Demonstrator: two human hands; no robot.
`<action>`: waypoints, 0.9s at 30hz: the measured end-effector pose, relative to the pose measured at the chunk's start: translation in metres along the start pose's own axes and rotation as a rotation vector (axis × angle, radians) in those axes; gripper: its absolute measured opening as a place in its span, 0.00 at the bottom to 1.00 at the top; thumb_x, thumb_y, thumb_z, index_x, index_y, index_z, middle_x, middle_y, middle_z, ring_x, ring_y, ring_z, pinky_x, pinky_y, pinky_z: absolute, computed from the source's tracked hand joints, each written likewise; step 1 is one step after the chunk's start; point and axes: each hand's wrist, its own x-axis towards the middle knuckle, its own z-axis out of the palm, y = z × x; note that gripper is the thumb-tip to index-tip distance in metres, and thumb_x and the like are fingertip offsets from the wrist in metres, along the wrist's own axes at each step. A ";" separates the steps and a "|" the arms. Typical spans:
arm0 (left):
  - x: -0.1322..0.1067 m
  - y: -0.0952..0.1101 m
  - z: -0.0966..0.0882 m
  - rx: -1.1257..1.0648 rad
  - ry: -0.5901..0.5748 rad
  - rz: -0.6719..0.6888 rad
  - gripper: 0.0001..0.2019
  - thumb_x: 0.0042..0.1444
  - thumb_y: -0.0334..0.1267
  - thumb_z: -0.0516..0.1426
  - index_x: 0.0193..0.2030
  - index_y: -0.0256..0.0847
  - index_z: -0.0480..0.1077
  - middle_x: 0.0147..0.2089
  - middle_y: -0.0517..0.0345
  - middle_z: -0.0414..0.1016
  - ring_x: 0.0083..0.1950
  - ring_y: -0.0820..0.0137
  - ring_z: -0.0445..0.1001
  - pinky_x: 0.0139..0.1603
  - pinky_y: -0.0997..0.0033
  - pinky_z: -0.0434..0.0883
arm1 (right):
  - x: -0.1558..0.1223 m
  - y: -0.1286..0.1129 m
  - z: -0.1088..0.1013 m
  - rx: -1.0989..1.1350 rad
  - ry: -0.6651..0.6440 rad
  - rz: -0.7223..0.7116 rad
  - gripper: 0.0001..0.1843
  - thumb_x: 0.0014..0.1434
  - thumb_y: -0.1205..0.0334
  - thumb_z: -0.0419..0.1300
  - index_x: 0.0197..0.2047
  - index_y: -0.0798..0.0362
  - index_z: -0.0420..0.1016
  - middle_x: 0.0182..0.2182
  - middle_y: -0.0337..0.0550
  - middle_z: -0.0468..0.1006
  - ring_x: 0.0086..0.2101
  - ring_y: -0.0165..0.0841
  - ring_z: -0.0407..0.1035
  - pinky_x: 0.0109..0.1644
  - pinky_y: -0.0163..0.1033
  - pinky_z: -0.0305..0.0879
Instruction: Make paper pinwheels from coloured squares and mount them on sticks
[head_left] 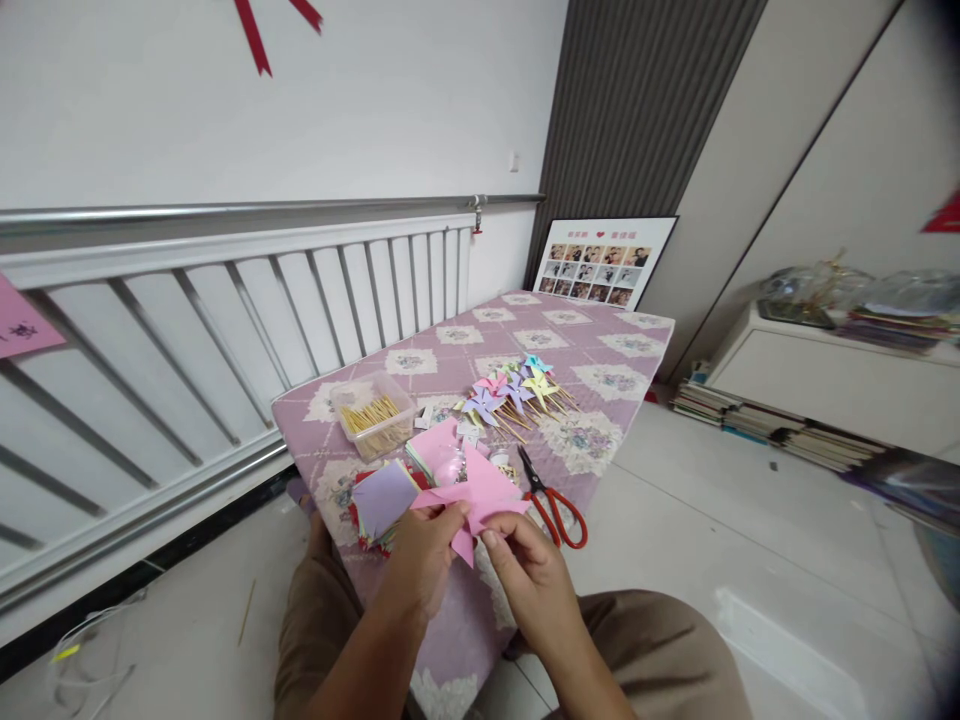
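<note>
A pink paper pinwheel [484, 485] is held up over the near part of the table, its points spreading out between my hands. My left hand [429, 545] pinches its left side between thumb and fingers. On the lower right, my right hand [529, 570] grips a point of the paper with thumb and forefinger. Behind the pinwheel lie pink paper sheets [436, 440], partly hidden. Close to my left hand is a stack of coloured paper squares [384, 497], a purple one on top. Red-handled scissors [553, 505] lie just right of the pinwheel, blades pointing away.
A clear plastic box [364, 440] of thin wooden sticks stands at the table's left. Several finished pinwheels on sticks [517, 390] lie mid-table. The patterned tablecloth [630, 345] reaches back to a leaning photo board [604, 260]. A white radiator [337, 290] runs along the left wall.
</note>
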 end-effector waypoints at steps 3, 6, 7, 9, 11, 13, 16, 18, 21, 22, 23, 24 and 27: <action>-0.003 -0.001 0.000 -0.167 0.002 -0.050 0.07 0.46 0.42 0.58 0.27 0.42 0.68 0.23 0.62 0.68 0.27 0.69 0.68 0.30 0.70 0.65 | 0.001 -0.003 0.003 0.006 0.044 0.028 0.11 0.61 0.58 0.56 0.28 0.50 0.70 0.26 0.38 0.68 0.29 0.33 0.63 0.34 0.36 0.59; -0.005 -0.003 0.001 -0.214 -0.005 -0.074 0.07 0.45 0.42 0.59 0.28 0.41 0.70 0.22 0.62 0.69 0.27 0.69 0.68 0.30 0.70 0.65 | 0.003 -0.004 0.005 0.006 0.081 0.062 0.12 0.61 0.59 0.56 0.26 0.51 0.68 0.25 0.37 0.67 0.28 0.33 0.63 0.33 0.36 0.59; -0.005 -0.004 0.001 -0.243 -0.011 -0.079 0.08 0.45 0.42 0.60 0.29 0.40 0.70 0.23 0.62 0.70 0.27 0.69 0.68 0.30 0.70 0.65 | 0.003 -0.004 0.005 0.006 0.087 0.070 0.12 0.61 0.59 0.56 0.26 0.51 0.68 0.25 0.37 0.67 0.28 0.33 0.63 0.33 0.36 0.59; -0.005 -0.007 0.002 -0.325 -0.029 -0.082 0.09 0.44 0.40 0.62 0.31 0.39 0.71 0.24 0.62 0.71 0.27 0.70 0.68 0.32 0.70 0.66 | 0.003 -0.003 0.005 0.002 0.097 0.075 0.12 0.61 0.60 0.56 0.26 0.51 0.68 0.25 0.38 0.68 0.28 0.33 0.63 0.33 0.36 0.59; -0.005 -0.010 0.002 -0.388 -0.046 -0.087 0.10 0.44 0.40 0.63 0.31 0.38 0.71 0.24 0.62 0.72 0.27 0.71 0.68 0.32 0.70 0.66 | 0.003 -0.002 0.005 -0.009 0.109 0.073 0.12 0.60 0.60 0.56 0.25 0.51 0.68 0.24 0.37 0.67 0.28 0.32 0.63 0.32 0.35 0.59; -0.005 -0.012 0.002 -0.413 -0.055 -0.092 0.10 0.44 0.40 0.64 0.31 0.37 0.72 0.24 0.62 0.71 0.26 0.72 0.68 0.32 0.71 0.66 | 0.003 -0.002 0.005 -0.016 0.116 0.074 0.12 0.60 0.60 0.56 0.25 0.51 0.67 0.24 0.37 0.66 0.27 0.32 0.62 0.32 0.35 0.59; -0.005 -0.015 0.002 -0.384 -0.031 -0.103 0.11 0.44 0.42 0.64 0.30 0.37 0.73 0.21 0.63 0.69 0.24 0.73 0.66 0.29 0.72 0.64 | 0.003 -0.003 0.005 -0.021 0.111 0.072 0.12 0.60 0.60 0.56 0.25 0.51 0.67 0.24 0.37 0.67 0.27 0.32 0.63 0.32 0.35 0.59; -0.006 -0.016 0.002 -0.342 0.002 -0.108 0.12 0.44 0.43 0.65 0.30 0.36 0.74 0.19 0.64 0.68 0.23 0.74 0.65 0.28 0.72 0.63 | 0.004 -0.003 0.005 -0.032 0.111 0.057 0.12 0.60 0.60 0.56 0.25 0.52 0.67 0.24 0.37 0.67 0.27 0.32 0.63 0.32 0.35 0.59; -0.006 -0.015 0.002 -0.316 0.016 -0.090 0.13 0.44 0.44 0.65 0.32 0.35 0.75 0.22 0.61 0.72 0.24 0.73 0.66 0.30 0.72 0.63 | 0.005 -0.004 0.005 -0.048 0.116 0.038 0.13 0.60 0.60 0.56 0.24 0.52 0.67 0.24 0.37 0.67 0.27 0.31 0.64 0.32 0.35 0.60; -0.007 -0.015 0.003 -0.313 0.016 -0.082 0.14 0.43 0.44 0.65 0.32 0.35 0.75 0.24 0.59 0.73 0.25 0.73 0.67 0.31 0.72 0.64 | 0.005 -0.004 0.005 -0.051 0.119 0.036 0.13 0.60 0.60 0.56 0.24 0.52 0.67 0.24 0.37 0.67 0.27 0.31 0.64 0.32 0.35 0.60; -0.007 -0.014 0.003 -0.305 0.020 -0.076 0.14 0.43 0.44 0.65 0.32 0.34 0.75 0.26 0.58 0.75 0.27 0.72 0.68 0.32 0.72 0.64 | 0.005 -0.004 0.005 -0.054 0.121 0.036 0.13 0.60 0.60 0.56 0.24 0.52 0.67 0.24 0.37 0.67 0.27 0.31 0.64 0.31 0.35 0.60; -0.007 -0.015 0.004 -0.290 0.030 -0.072 0.15 0.43 0.45 0.65 0.33 0.34 0.76 0.28 0.56 0.76 0.28 0.70 0.69 0.33 0.71 0.65 | 0.005 -0.004 0.005 -0.057 0.124 0.036 0.13 0.60 0.60 0.56 0.24 0.52 0.67 0.24 0.37 0.67 0.27 0.31 0.64 0.31 0.35 0.60; -0.007 -0.018 0.003 -0.219 0.062 -0.066 0.17 0.43 0.46 0.64 0.33 0.34 0.76 0.30 0.53 0.77 0.31 0.67 0.71 0.35 0.71 0.66 | 0.004 -0.005 0.006 -0.063 0.116 0.032 0.13 0.60 0.60 0.55 0.24 0.52 0.67 0.24 0.37 0.68 0.27 0.32 0.64 0.31 0.35 0.60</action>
